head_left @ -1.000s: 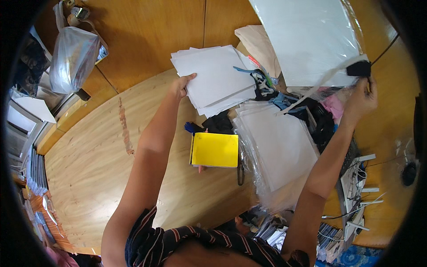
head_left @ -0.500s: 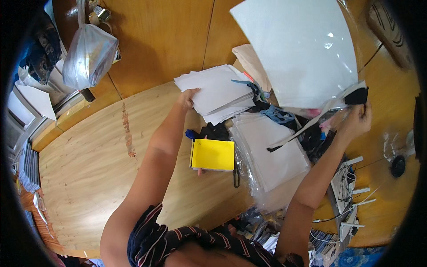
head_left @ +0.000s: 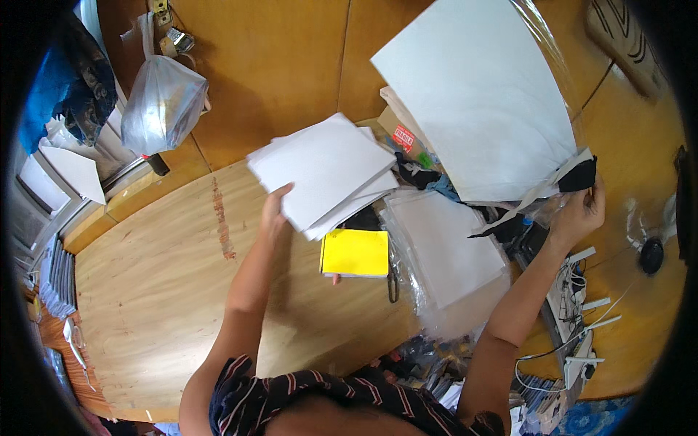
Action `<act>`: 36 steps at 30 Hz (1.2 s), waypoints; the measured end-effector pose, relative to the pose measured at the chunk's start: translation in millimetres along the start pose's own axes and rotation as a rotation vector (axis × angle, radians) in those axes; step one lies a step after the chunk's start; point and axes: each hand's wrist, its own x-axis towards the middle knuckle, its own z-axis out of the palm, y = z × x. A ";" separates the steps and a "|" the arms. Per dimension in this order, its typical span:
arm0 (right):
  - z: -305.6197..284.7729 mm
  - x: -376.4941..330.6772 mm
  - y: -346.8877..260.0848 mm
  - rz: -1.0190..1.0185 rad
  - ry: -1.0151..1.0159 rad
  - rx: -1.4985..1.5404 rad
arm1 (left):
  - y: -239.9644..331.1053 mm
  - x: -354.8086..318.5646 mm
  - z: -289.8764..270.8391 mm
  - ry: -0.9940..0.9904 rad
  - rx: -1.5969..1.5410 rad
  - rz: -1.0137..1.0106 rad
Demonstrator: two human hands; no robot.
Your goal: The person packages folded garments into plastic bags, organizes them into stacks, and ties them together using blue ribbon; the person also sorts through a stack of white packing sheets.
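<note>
A stack of white paper sheets is pinched at its near left edge by my left hand, thumb on top. Its loose sheets fan out at the right. My right hand closes on a black and off-white strip at the lower right corner of a large white sheet with clear plastic along its edge. Whether these fingers grip the sheet too, I cannot tell. The strip's tail hangs down to the left. Just below the paper stack lies a yellow notebook.
More white sheets in clear plastic lie on the wooden table. A cardboard box with a red label stands behind. At right is a white cabled device; a plastic bag hangs at upper left.
My left hand has drawn the paper stack left and nearer, uncovering the box behind it. The large white sheet and the strip have shifted slightly lower.
</note>
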 end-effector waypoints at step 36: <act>216.3 -367.3 -63.1 -0.050 -1.209 -0.319 | 107.6 -440.7 -186.1 0.194 0.018 0.182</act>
